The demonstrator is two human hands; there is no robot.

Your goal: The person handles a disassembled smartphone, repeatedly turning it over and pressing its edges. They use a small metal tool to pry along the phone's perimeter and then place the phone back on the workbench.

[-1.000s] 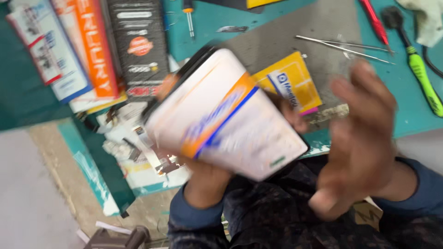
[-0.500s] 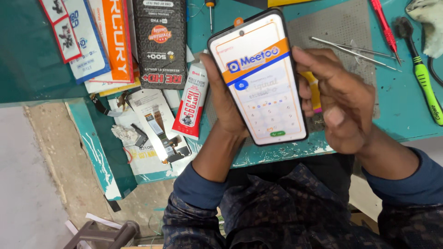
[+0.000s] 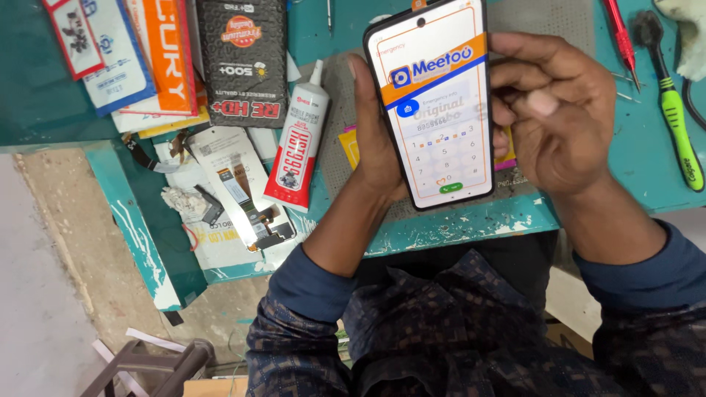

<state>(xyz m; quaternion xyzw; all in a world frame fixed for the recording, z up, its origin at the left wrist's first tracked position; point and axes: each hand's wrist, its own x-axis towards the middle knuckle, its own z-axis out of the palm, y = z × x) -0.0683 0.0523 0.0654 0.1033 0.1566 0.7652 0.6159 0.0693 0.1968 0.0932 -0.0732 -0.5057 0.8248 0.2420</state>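
At upper left, flat packets (image 3: 169, 59) lie on the teal counter (image 3: 456, 228), with a glue tube (image 3: 298, 140) just right of them. At upper centre the left hand (image 3: 375, 140) grips the phone (image 3: 434, 103), now steady and upright, screen lit after swinging round. The right hand (image 3: 559, 117) curls closed on its right edge. A green tool (image 3: 676, 125) lies far right.

We are seeing the phone (image 3: 434, 103) sitting between both hands over the mat (image 3: 544, 22), the glue tube (image 3: 296, 140) lying to its left.
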